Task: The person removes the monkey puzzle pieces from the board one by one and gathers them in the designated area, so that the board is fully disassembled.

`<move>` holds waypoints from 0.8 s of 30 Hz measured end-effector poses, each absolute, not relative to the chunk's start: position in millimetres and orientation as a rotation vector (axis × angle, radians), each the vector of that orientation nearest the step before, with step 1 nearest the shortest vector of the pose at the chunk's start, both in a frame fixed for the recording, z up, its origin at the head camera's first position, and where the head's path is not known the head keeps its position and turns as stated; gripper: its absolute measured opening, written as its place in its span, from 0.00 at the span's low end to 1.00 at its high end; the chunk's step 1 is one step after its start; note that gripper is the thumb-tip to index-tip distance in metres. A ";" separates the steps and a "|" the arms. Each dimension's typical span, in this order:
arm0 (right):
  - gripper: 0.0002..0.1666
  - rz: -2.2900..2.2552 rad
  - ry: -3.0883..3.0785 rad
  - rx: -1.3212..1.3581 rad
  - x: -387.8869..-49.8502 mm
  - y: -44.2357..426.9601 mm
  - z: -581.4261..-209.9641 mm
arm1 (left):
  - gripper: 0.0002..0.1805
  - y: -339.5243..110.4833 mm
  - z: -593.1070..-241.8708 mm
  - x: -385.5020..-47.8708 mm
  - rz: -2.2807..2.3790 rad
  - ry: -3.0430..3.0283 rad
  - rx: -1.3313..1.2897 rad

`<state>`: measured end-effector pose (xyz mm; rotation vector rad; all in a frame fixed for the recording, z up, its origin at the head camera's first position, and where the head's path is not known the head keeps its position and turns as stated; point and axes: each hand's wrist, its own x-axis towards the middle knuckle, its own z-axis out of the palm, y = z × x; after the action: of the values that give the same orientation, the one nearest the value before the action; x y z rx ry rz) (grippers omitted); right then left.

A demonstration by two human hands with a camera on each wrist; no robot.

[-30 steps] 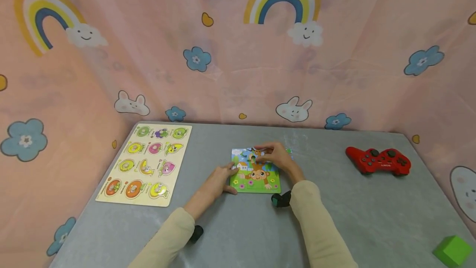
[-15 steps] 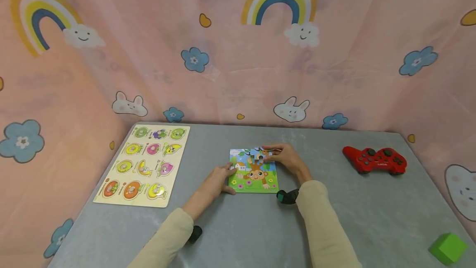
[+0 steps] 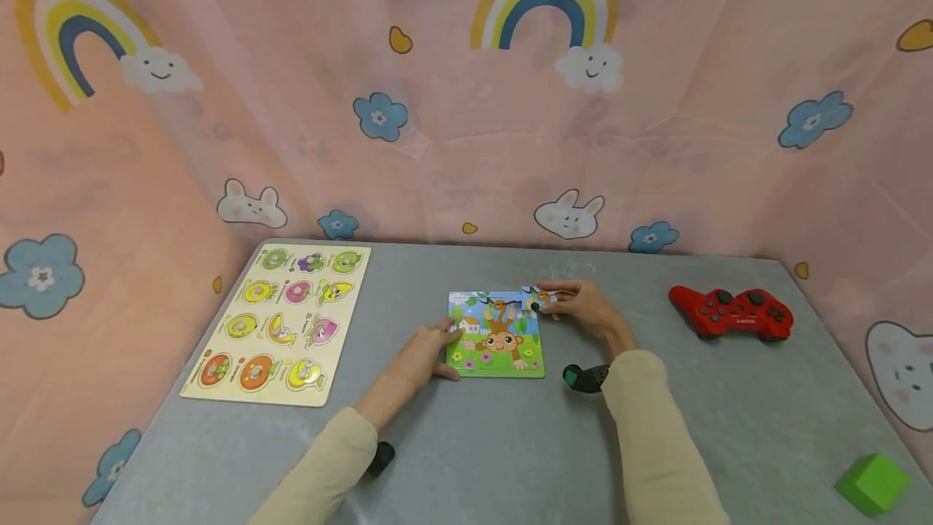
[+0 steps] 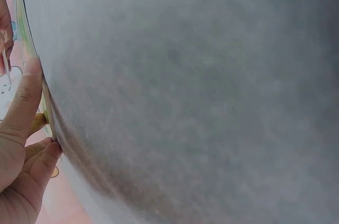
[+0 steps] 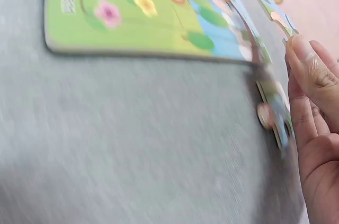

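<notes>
A square monkey puzzle board (image 3: 496,339) (image 5: 127,33) lies flat on the table. The left hand (image 3: 423,355) (image 4: 24,139) holds it at its left side, thumb by the near left corner and fingers on the left edge. At the board's far right corner, the right hand (image 3: 586,310) (image 5: 318,102) pinches a small puzzle piece (image 3: 534,298) (image 5: 275,13) between thumb and fingers, raised off the table in the right wrist view. Another piece (image 5: 274,113) lies on the table beside the board, below that hand; the head view mostly hides it.
A cream fruit puzzle board (image 3: 273,326) lies at the left of the grey table (image 3: 466,460). A red game controller (image 3: 732,313) is at the right, and a green block (image 3: 872,483) at the near right. A pink patterned cloth (image 3: 452,168) hangs behind the table.
The right hand has moved right from over the board's upper part to its far right corner, carrying the pinched piece. The left hand has stayed at the board's left side.
</notes>
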<state>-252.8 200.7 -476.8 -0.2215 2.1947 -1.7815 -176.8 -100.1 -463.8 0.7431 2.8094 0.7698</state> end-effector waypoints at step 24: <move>0.34 -1.686 2.273 -0.155 -245.0 258.7 -476.3 | 0.40 -100.1 -460.3 -175.2 0.767 2.804 0.731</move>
<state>-245.0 258.7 -476.3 -0.1551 2.2725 -1.6860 -175.2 -100.1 -460.3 0.7308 2.8041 0.7668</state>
